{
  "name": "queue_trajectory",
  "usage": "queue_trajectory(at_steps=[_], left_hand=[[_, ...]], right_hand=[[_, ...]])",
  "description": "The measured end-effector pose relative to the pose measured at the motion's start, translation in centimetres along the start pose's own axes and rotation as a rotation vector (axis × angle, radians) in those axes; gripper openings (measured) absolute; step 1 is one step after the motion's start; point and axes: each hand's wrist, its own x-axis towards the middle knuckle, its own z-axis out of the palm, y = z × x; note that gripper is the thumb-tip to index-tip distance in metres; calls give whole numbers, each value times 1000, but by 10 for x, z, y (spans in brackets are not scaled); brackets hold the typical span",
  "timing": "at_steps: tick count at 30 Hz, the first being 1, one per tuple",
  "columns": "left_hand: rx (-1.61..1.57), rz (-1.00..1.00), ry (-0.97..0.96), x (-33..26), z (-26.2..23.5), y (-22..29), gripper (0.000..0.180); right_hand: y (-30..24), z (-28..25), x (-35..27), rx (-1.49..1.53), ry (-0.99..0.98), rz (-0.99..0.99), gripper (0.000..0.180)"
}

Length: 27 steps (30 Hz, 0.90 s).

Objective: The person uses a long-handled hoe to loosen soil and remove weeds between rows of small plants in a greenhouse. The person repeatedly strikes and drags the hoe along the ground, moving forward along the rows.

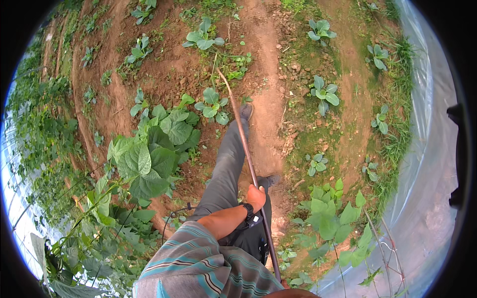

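My left hand (256, 197), with a dark watch on its wrist, is closed around a long brown wooden pole (242, 134). The pole slants from beside my body at the lower edge up to the far left. Its paler, slightly bent far tip ends near a thin green stem, by a leafy seedling (211, 105) and a larger cabbage-like plant (202, 37). At the bottom edge a strip of skin from my right arm or hand (292, 294) shows beside the pole's near end; its fingers cannot be made out.
My feet stand on a bare dirt path (265, 124) between planted beds. A tall broad-leaved climbing plant (144, 159) rises close on the left, another bean-like plant (328, 218) at the near right. Plastic sheeting (422, 184) walls the right side. Several seedlings dot both beds.
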Motion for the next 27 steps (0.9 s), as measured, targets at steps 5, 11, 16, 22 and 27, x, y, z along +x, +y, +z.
queue_trajectory(at_steps=[5,11,16,22,27], left_hand=[[-44,79,84,45,-33,31,35],[-54,80,102,69,-57,74,35],[-33,-34,-92,8,-27,33,40],[-93,0,2,18,-36,42,37],[-202,152,11,62,-41,81,33]], right_hand=[[-23,12,40,135,-28,-125,26],[-42,17,89,262,-43,-220,28],[-5,-38,33,73,-155,22,25],[-19,-48,42,-36,76,-175,17],[-51,-13,79,40,174,-238,19]])
